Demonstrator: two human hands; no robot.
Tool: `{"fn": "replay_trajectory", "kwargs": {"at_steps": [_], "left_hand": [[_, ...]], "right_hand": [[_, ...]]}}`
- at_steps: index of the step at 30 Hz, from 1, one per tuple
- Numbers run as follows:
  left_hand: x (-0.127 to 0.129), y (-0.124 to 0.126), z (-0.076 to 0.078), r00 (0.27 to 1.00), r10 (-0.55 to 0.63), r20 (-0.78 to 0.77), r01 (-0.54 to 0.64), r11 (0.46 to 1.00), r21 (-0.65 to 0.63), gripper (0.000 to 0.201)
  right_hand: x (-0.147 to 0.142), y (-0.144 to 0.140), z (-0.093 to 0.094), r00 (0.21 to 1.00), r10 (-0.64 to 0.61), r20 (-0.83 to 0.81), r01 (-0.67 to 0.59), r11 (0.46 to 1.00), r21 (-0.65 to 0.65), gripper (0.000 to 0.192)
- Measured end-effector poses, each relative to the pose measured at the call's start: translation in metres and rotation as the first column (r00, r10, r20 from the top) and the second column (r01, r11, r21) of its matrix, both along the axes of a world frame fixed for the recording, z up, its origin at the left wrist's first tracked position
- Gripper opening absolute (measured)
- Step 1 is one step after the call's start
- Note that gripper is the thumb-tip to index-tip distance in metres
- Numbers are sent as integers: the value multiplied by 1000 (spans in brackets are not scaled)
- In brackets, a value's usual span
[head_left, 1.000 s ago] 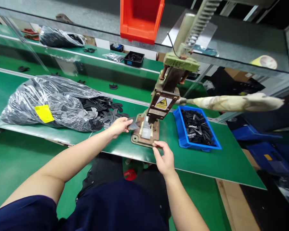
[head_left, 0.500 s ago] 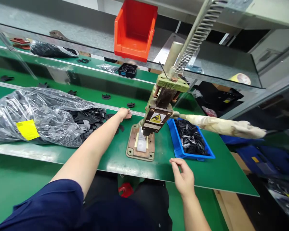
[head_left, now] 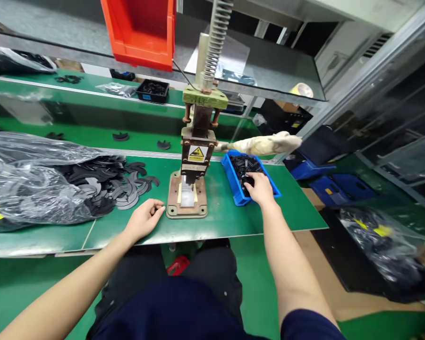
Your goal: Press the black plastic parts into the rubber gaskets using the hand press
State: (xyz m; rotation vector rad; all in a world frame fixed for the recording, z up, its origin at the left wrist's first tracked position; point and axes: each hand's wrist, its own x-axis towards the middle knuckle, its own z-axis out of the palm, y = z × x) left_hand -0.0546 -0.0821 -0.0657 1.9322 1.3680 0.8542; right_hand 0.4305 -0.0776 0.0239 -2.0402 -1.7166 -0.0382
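Note:
My left hand (head_left: 146,219) rests on the green bench top just left of the hand press base (head_left: 202,211). Its fingers are loosely curled, a gap shows between them and the thumb, and nothing is visible in it. My right hand (head_left: 260,188) is over the near part of the blue bin (head_left: 238,197), thumb and fingers pinching in among small black plastic parts (head_left: 247,164). The piece at its fingertips is partly hidden. The press (head_left: 197,151) stands upright between my hands, a pale block (head_left: 187,197) on its base under the ram.
A clear plastic bag (head_left: 38,189) spills curved black pieces (head_left: 125,189) at left. Two more curved pieces, one here (head_left: 163,145), lie behind the press. The wrapped press lever (head_left: 264,144) sticks out over the blue bin. A red bin (head_left: 141,52) overhangs on the shelf.
My left hand has drawn back from the far side of the bench to beside the press base. My right hand has moved from the front edge into the blue bin. The view has shifted right.

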Motion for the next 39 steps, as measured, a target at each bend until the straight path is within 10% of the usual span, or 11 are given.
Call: {"fn": "replay_trajectory", "kwargs": {"at_steps": [10, 19, 24, 32, 39], "left_hand": [[8, -5, 4, 994, -5, -109, 6, 1000, 14, 32], [4, -2, 1, 999, 19, 33, -17, 999, -47, 35], [10, -16, 18, 973, 94, 209, -91, 996, -20, 32], [48, -57, 67, 919, -329, 217, 236, 901, 365, 23], [41, -66, 74, 882, -430, 193, 312, 839, 446, 33]], "right_hand": [[-8, 27, 10, 992, 63, 108, -52, 993, -102, 31], [0, 1, 33, 997, -42, -65, 50, 992, 119, 35], [-56, -44, 29, 955, 114, -274, -49, 971, 233, 38], [-182, -109, -6, 740, 470, -481, -347, 880, 324, 24], [-212, -117, -23, 624, 569, -535, -439, 822, 362, 25]]}}
